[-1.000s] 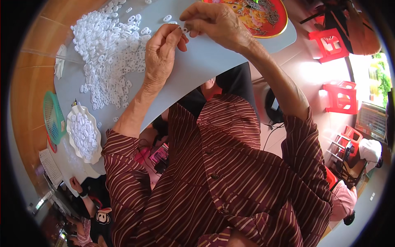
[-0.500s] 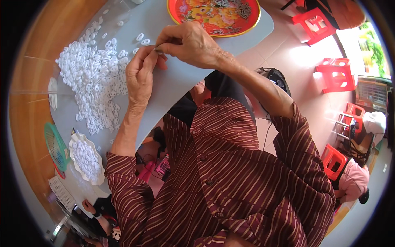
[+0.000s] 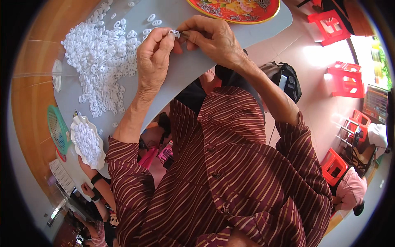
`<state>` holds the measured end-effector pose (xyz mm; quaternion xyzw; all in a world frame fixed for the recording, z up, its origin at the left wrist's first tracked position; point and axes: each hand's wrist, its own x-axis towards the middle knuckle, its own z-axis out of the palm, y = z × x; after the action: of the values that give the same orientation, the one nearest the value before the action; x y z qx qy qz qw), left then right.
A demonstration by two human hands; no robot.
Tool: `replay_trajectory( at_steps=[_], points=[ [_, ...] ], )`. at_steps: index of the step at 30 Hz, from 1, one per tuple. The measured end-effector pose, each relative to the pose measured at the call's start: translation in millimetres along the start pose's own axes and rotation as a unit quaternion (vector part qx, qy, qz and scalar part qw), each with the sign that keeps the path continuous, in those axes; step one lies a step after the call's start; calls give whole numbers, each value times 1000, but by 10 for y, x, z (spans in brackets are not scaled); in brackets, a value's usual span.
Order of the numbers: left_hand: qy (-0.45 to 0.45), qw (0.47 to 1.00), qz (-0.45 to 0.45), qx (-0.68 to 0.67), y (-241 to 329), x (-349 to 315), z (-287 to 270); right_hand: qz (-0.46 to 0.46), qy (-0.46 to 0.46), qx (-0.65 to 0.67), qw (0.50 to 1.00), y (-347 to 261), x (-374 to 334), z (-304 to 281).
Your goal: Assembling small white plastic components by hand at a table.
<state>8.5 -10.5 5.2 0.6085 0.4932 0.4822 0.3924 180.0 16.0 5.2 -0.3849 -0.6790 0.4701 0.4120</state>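
Note:
Between the thumb and fingers of my left hand [image 3: 154,61] is a small white plastic piece with holes [image 3: 174,32]. My right hand [image 3: 220,41] has its thumb and fingertips pinched close against that piece's right side. Whatever sits in the right pinch is too small to make out. Left of my hands, a large heap of similar white oval pieces [image 3: 96,61] spreads over the grey table [image 3: 175,80]. Just beyond my left hand lie a few loose ones [image 3: 151,17]. A red tray [image 3: 230,17] with a floral print and small silvery metal parts stands beyond my right hand.
Near the left table edge are a scalloped white dish [image 3: 98,162] of white pieces, a green basket [image 3: 57,129] and a white perforated basket [image 3: 61,175]. Another person's arm [image 3: 103,187] reaches toward the dish. Red stools [image 3: 345,80] and a black bag [image 3: 288,82] are at right.
Both hands have drawn slightly apart at the fingertips, and the white piece now shows between them. The view has shifted, and another person's arm has come up to the scalloped dish.

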Motion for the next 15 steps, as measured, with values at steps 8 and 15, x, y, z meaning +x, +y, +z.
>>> replay_trajectory(
  at_steps=[8, 15],
  points=[
    [-8, 1000, 16, 13, 1, -12, 32, -40, 27, 0, 999, 39, -14, 40],
    [-18, 999, -16, 36, 21, -37, 37, -58, 53, 108, 991, 74, -35, 85]
  ],
)
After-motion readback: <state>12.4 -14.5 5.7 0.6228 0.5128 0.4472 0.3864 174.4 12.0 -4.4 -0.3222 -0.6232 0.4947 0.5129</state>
